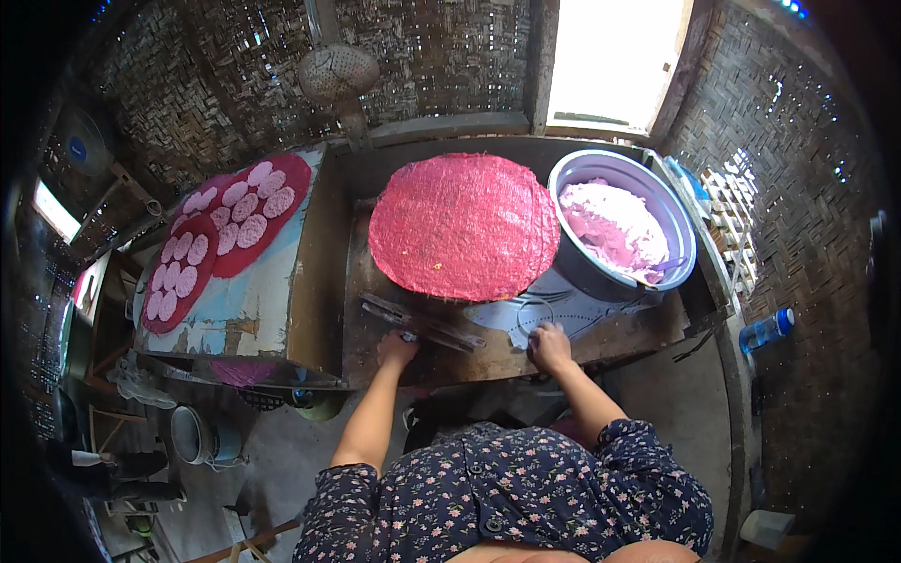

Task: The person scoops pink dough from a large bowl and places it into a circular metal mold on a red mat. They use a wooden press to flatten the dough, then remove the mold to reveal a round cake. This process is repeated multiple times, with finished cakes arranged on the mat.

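My left hand point(397, 349) rests at the near edge of a dark wooden table point(328, 281), fingers curled at the end of a long flat strip point(422, 322) lying there. My right hand point(548, 345) presses down on a thin round ring point(527, 317) that lies over a pale sheet point(554, 310). Just beyond both hands a big round pink mat point(464, 225) covers the table's middle. A grey basin point(676, 225) holding pink-and-white dough point(615, 230) stands to the right of the mat.
Left of the table, red round trays point(291, 178) carry several small pink discs point(249, 206) on a worn blue-white surface. A metal strainer point(338, 73) hangs on the woven wall. A plastic bottle point(765, 330) lies at the right; pots point(202, 433) sit on the floor.
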`<act>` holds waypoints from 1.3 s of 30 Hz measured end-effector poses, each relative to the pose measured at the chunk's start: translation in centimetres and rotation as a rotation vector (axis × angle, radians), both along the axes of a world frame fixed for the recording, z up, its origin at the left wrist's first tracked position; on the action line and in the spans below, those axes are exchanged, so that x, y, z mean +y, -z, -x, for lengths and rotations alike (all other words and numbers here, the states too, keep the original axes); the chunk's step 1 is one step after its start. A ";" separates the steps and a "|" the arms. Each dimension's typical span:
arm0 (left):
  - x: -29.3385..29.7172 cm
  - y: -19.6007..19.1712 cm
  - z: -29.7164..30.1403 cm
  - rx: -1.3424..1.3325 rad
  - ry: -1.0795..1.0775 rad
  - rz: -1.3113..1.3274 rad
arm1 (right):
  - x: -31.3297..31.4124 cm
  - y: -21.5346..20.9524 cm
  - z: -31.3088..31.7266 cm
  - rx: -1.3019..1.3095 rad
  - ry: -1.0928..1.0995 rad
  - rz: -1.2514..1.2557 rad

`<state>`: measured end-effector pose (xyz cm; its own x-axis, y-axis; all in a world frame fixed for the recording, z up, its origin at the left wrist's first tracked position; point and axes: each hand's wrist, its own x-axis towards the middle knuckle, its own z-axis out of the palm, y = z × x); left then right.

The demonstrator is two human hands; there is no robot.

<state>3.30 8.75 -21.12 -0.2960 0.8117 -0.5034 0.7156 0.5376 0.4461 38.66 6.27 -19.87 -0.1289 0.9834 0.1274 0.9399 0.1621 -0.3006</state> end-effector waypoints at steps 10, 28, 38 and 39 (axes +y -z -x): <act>-5.0 -1.1 -1.4 -0.695 -0.123 -0.423 | -1.5 -10.2 -2.8 0.465 0.171 -0.284; -4.0 -16.3 1.0 -1.449 -0.126 -0.947 | 8.5 -21.3 2.2 -0.148 -0.640 -0.120; 4.7 -25.3 -3.0 0.023 0.473 -1.381 | 8.1 -34.4 7.1 0.385 -0.522 -0.320; 5.4 -27.0 -5.3 0.123 0.602 -1.478 | 8.5 -35.8 8.2 0.458 -0.532 -0.353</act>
<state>8.56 14.12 5.84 0.2548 0.5501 0.7953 0.7232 -0.6543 0.2209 30.41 14.75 15.92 -0.4304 0.6956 0.5752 0.5038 0.7139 -0.4863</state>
